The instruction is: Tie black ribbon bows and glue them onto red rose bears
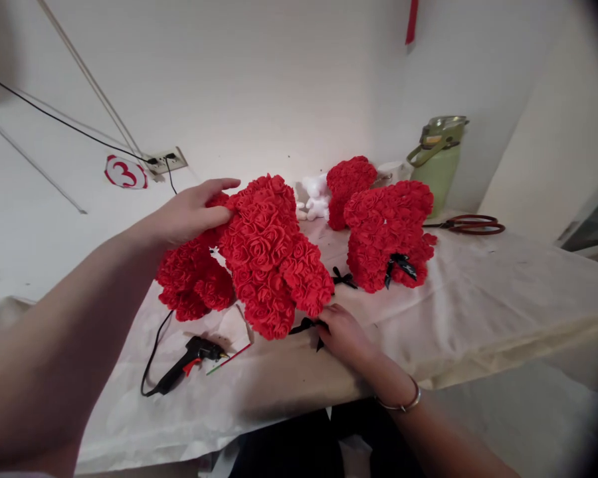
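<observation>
A bear covered in red foam roses is tilted over the cloth-covered table. My left hand grips its upper left side, with thumb and fingers reaching onto the roses. Below the bear's right side, my right hand is closed on a black ribbon; its fingertips are partly hidden by the roses. A second red rose bear lies just behind on the left. To the right stands another rose bear with a black bow on it. A loose black bow lies between them.
On the table are a black glue gun with its cord, a paper piece, scissors and a green jug. Behind stand a small white bear and another red rose piece. An outlet is on the wall.
</observation>
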### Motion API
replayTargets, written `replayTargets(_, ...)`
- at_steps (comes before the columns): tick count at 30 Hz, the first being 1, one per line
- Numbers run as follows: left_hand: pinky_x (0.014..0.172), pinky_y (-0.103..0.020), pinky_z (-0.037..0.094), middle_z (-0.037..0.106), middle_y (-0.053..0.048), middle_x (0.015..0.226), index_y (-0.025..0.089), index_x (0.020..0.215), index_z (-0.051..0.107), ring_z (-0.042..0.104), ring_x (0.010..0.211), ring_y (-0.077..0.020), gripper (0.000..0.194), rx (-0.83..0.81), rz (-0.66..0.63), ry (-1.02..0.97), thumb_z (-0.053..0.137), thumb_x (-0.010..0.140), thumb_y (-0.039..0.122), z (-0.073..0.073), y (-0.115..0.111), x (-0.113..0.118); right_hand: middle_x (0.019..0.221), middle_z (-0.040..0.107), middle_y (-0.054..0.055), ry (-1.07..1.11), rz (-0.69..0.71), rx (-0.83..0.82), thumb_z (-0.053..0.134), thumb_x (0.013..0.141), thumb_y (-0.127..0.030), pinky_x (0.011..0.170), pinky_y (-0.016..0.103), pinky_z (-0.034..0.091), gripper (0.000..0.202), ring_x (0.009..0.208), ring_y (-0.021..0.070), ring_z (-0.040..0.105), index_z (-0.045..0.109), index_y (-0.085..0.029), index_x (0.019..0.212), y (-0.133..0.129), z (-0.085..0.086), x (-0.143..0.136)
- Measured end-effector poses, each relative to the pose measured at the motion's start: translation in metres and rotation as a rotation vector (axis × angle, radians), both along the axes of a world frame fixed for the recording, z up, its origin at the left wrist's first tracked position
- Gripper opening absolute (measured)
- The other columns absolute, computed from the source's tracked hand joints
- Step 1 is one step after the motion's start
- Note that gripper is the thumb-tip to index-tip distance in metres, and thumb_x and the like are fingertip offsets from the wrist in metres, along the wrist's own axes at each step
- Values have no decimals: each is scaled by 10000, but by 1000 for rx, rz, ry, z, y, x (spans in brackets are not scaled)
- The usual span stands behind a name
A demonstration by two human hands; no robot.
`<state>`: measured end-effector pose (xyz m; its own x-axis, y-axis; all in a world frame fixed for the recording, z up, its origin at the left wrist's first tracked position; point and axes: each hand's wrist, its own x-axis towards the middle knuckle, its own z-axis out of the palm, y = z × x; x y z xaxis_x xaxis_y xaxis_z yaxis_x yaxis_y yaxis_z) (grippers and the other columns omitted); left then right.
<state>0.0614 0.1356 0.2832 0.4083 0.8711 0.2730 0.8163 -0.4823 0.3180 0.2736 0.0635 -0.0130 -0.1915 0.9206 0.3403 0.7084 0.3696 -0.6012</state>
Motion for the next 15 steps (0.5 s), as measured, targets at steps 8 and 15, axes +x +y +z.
replayTargets(8,1009,-355,466,603,-26,1327,268,1464,388,593,1170,-242,728,-148,-84,266,495,756,400,-43,-8,-16,909,708,72,29,-57,-4,509,793,-64,863,318,443,250,933,224,593,702,-172,909,-3,1,-1)
replayTargets(15,1014,-346,455,575,-43,1356,244,1478,354,576,1182,-247,732,-94,-132,161,500,827,547,-58,-10,-21,946,682,79,145,-235,6,466,785,-90,881,344,466,248,941,220,610,659,-168,920,-2,-2,3)
